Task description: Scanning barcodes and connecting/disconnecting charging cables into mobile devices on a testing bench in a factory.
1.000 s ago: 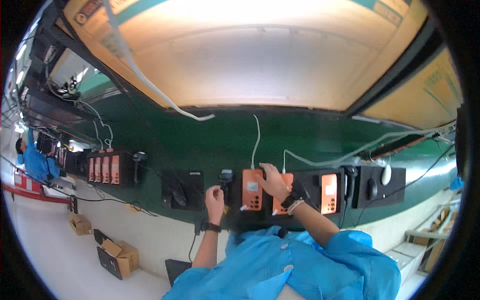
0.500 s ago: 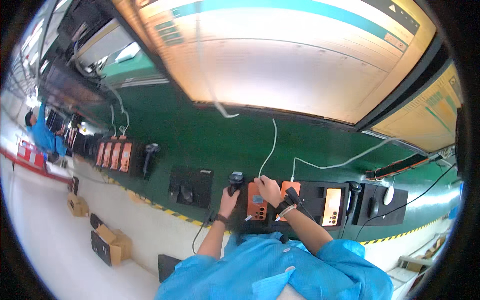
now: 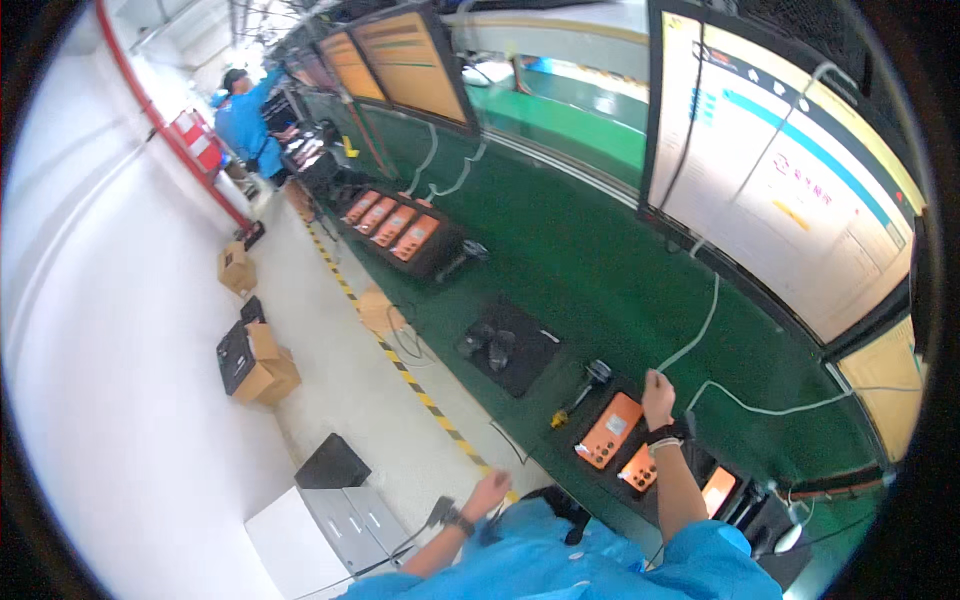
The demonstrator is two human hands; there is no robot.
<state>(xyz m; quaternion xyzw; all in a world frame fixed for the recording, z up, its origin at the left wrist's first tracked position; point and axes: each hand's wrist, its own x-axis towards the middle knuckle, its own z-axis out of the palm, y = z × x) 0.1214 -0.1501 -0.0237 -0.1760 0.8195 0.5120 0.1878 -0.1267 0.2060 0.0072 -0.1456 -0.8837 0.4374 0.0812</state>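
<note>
My right hand (image 3: pixel 657 400) is closed, pinching the end of a white cable (image 3: pixel 700 335) just beyond the top edge of an orange phone (image 3: pixel 609 430). A small gap seems to separate the hand from that phone. Past the table's near edge, my left hand (image 3: pixel 488 494) hangs over the floor, blurred, its fingers too smeared to read. A handheld barcode scanner (image 3: pixel 597 372) lies on the green table left of the phone. Under my right forearm are a second orange phone (image 3: pixel 638 470) and, farther right, one with a bright face (image 3: pixel 717 492).
A large monitor (image 3: pixel 780 180) stands behind the phones. Left along the table are a black mat (image 3: pixel 510 345), another scanner (image 3: pixel 465 258) and a black tray with several orange phones (image 3: pixel 415 238). Cartons (image 3: pixel 268 370) and a grey-white cabinet (image 3: pixel 325 535) stand on the floor. A co-worker (image 3: pixel 245 125) stands far left.
My left hand has let go of the scanner and moved off the table. My view has swung left. The right hand still holds the cable, now a little away from the phone.
</note>
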